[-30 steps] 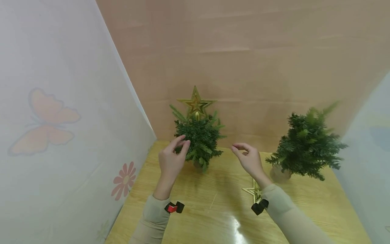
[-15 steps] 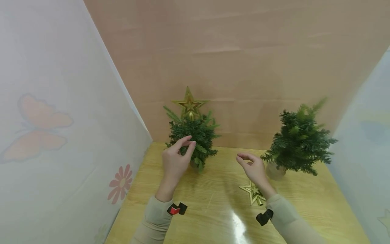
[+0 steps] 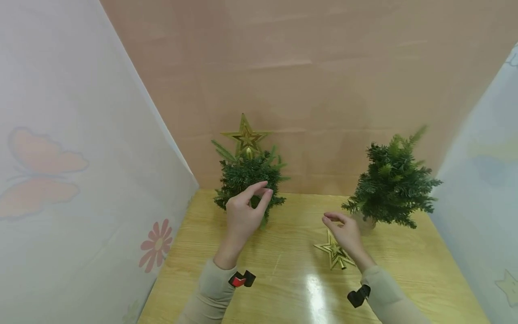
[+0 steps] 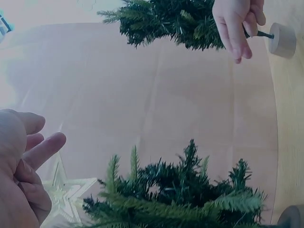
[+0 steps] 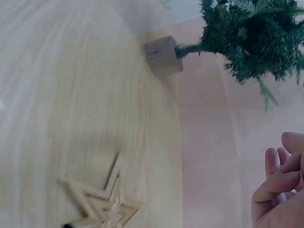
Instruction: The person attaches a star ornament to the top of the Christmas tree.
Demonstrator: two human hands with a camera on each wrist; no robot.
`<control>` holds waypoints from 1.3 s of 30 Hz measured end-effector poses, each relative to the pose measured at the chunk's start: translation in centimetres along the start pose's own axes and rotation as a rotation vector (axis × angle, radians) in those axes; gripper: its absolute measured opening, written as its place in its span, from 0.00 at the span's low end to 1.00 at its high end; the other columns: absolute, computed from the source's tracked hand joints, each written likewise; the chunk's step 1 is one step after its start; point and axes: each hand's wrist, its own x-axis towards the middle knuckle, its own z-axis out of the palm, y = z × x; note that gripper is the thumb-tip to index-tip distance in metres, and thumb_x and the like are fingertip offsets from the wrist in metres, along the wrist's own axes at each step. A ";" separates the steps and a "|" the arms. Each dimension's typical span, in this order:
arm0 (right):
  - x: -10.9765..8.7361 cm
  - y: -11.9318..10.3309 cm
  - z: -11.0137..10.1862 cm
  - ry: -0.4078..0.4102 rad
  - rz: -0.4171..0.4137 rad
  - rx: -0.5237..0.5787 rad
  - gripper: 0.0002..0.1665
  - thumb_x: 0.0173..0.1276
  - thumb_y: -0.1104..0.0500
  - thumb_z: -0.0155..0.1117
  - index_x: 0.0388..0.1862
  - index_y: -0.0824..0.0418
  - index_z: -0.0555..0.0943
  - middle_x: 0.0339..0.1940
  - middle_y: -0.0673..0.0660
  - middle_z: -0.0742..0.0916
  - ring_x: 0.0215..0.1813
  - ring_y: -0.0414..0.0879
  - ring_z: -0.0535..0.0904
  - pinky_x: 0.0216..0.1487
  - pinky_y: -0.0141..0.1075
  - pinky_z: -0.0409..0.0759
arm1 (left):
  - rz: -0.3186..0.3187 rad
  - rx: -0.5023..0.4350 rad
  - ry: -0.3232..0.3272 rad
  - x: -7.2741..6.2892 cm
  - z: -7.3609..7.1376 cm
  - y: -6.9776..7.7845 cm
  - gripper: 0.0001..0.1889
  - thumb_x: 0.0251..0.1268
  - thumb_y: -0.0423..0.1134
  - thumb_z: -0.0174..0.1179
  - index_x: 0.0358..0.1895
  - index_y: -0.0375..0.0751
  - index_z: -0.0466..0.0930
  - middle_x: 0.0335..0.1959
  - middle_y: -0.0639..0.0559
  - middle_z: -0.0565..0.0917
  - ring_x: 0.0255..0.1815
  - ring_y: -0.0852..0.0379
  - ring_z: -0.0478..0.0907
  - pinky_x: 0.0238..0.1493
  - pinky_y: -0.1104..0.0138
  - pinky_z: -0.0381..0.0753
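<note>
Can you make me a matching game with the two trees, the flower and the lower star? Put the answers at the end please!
Things:
1. left tree
2. right tree
3. flower
4. lower gold star

Clues:
A. green branches at the tip, no star there
B. lying on the wooden table
C. has the upper gold star at its top
D. reddish, on the pale left wall

Right pairs: 1-C, 2-A, 3-D, 4-B

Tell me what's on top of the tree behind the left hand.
A gold star tops that tree; the branches cover the lower end of its stem, so its attachment cannot be seen.
</note>
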 end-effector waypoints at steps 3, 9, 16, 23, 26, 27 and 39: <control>-0.4 0.9 -0.4 -0.014 0.039 -0.002 0.24 0.79 0.48 0.64 0.62 0.64 0.83 0.61 0.63 0.85 0.58 0.56 0.81 0.50 0.38 0.80 | -0.003 -0.027 -0.029 -0.1 0.5 0.3 0.12 0.71 0.37 0.70 0.54 0.40 0.89 0.40 0.52 0.92 0.11 0.75 0.46 0.11 0.74 0.54; -1.2 2.7 -1.0 -0.017 0.070 -0.034 0.26 0.80 0.48 0.63 0.65 0.66 0.82 0.60 0.66 0.84 0.58 0.60 0.81 0.47 0.40 0.83 | -0.015 -0.061 -0.074 -0.4 2.0 0.4 0.12 0.71 0.39 0.70 0.53 0.40 0.89 0.40 0.52 0.92 0.11 0.72 0.47 0.12 0.74 0.55; -1.9 5.3 -1.6 -0.027 0.088 -0.061 0.28 0.79 0.48 0.64 0.65 0.69 0.81 0.59 0.67 0.85 0.59 0.61 0.81 0.51 0.39 0.81 | -0.041 -0.077 -0.107 -1.0 3.8 0.1 0.12 0.71 0.40 0.70 0.51 0.40 0.90 0.40 0.52 0.91 0.12 0.71 0.52 0.14 0.74 0.59; -2.6 7.2 -2.4 -0.035 0.121 -0.105 0.34 0.79 0.42 0.63 0.67 0.69 0.79 0.61 0.67 0.84 0.61 0.62 0.80 0.57 0.48 0.80 | -0.064 -0.113 -0.145 -1.0 5.5 0.2 0.12 0.73 0.41 0.69 0.53 0.40 0.89 0.41 0.51 0.92 0.12 0.67 0.58 0.16 0.73 0.59; -2.9 7.8 -2.7 -0.031 0.139 -0.120 0.34 0.79 0.43 0.63 0.67 0.69 0.79 0.61 0.67 0.84 0.62 0.63 0.80 0.58 0.53 0.78 | -0.069 -0.125 -0.154 -0.9 6.2 0.4 0.12 0.72 0.41 0.69 0.53 0.41 0.89 0.41 0.51 0.92 0.12 0.67 0.58 0.16 0.74 0.59; -3.0 8.0 -2.8 -0.029 0.143 -0.127 0.33 0.79 0.43 0.63 0.67 0.69 0.79 0.61 0.67 0.85 0.62 0.63 0.80 0.59 0.55 0.78 | -0.069 -0.127 -0.158 -0.9 6.5 0.5 0.12 0.72 0.41 0.69 0.53 0.41 0.89 0.41 0.51 0.92 0.11 0.66 0.56 0.16 0.74 0.60; -3.7 10.0 -3.3 -0.016 0.186 -0.159 0.34 0.77 0.43 0.66 0.65 0.70 0.80 0.58 0.68 0.86 0.59 0.64 0.81 0.57 0.56 0.79 | -0.067 -0.168 -0.201 -0.6 9.3 1.1 0.13 0.71 0.41 0.70 0.53 0.40 0.89 0.40 0.51 0.92 0.09 0.75 0.49 0.11 0.74 0.54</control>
